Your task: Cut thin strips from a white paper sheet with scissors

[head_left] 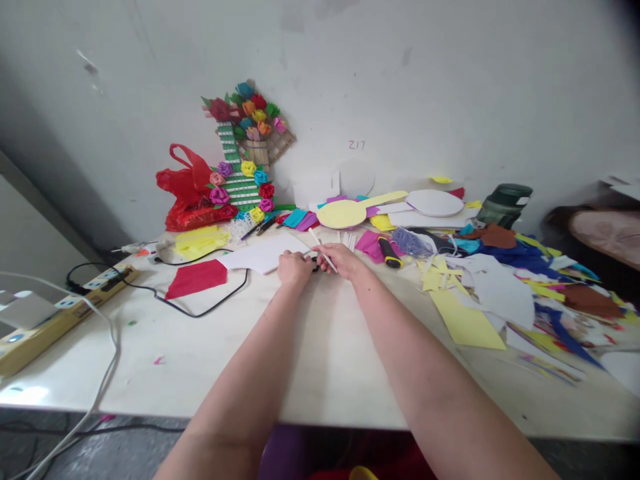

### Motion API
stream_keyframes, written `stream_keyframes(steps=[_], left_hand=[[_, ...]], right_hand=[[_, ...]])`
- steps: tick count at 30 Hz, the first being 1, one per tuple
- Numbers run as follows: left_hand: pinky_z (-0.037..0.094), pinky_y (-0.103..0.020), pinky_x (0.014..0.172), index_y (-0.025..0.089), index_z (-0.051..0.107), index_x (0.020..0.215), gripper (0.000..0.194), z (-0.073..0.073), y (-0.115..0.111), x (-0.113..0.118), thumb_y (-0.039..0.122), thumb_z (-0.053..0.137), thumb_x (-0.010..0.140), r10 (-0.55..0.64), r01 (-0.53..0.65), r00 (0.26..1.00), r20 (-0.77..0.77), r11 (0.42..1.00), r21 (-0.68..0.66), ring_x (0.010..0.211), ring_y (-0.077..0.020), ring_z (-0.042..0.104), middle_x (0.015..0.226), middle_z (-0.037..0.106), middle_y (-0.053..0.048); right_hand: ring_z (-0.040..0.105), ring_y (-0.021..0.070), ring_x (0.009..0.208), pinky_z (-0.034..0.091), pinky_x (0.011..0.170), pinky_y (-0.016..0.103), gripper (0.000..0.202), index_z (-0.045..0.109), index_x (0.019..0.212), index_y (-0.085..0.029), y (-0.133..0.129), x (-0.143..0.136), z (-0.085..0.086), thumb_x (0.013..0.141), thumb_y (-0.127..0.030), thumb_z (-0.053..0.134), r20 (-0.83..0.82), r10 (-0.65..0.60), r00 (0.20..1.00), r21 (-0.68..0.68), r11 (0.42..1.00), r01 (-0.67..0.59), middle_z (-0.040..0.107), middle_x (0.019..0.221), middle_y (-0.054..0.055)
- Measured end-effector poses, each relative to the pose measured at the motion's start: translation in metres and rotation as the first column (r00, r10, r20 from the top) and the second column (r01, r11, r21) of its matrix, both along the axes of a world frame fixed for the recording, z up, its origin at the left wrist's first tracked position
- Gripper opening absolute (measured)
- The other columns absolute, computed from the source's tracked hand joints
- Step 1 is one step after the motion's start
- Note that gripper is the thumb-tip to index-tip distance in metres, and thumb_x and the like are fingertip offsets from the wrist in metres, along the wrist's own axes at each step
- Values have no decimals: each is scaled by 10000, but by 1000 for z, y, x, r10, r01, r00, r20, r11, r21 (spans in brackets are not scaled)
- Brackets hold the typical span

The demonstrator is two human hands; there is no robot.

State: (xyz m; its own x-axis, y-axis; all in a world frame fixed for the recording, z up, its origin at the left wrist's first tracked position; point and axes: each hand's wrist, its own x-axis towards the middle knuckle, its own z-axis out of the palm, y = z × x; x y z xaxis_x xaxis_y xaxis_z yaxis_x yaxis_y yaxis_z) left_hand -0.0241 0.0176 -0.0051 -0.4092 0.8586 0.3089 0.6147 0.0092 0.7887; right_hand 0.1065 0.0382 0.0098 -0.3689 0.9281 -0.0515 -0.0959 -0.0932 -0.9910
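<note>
Near the middle of the table, my left hand point(295, 268) rests at the right end of a white card piece point(263, 255); its fingers are bent down, and whether they grip the card is hard to tell. Just right of it, my right hand point(339, 260) is closed around a thin white stick point(325, 251), which slants up to the left. A small dark object shows between the two hands, too small to make out. Left of the card lies a piece of red crepe paper point(199, 278).
A yellow power strip point(55, 323) and cables lie at the left. Behind stand a red bag point(187, 187) and a paper-flower craft point(243, 180). Yellow point(342, 214) and white ovals, a yellow-black cutter point(390, 253), paper scraps point(500, 287) and a green bottle point(503, 205) lie right.
</note>
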Motion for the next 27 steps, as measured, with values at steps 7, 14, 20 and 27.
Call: stream_keyframes(steps=[7,14,20,27], left_hand=[[415,-286,635,147,604,608,394,-3,7,-7,506,485,718,-153,77,905,396,976,203,663,-198,578,656,620,-91],[451,-263,566,112,584,598,374,-4,10,-9,463,691,527,-228,103,632,741,972,211,521,-145,568,549,592,-55],[458,-264,560,102,591,602,329,-8,14,-12,407,698,539,-223,51,557,800,971,235,503,-124,555,555,590,-43],[462,-246,555,105,587,609,298,-11,18,-14,369,708,546,-257,49,499,828,962,269,505,-113,558,547,585,-36]], right_hand=[[477,55,376,307,322,145,223,577,973,-110,-4,2,1,838,-221,438,56,211,976,7,977,-211,574,540,-7],[362,29,281,198,275,139,261,595,900,-121,-4,0,0,828,-335,464,159,262,952,26,963,-269,559,475,-23],[455,54,343,267,289,149,264,565,874,-137,-3,-10,0,788,-383,520,228,142,963,119,978,-173,604,550,0],[369,37,294,301,331,159,79,579,694,-139,3,-24,-6,736,-204,567,393,-155,906,369,930,-1,483,409,-65]])
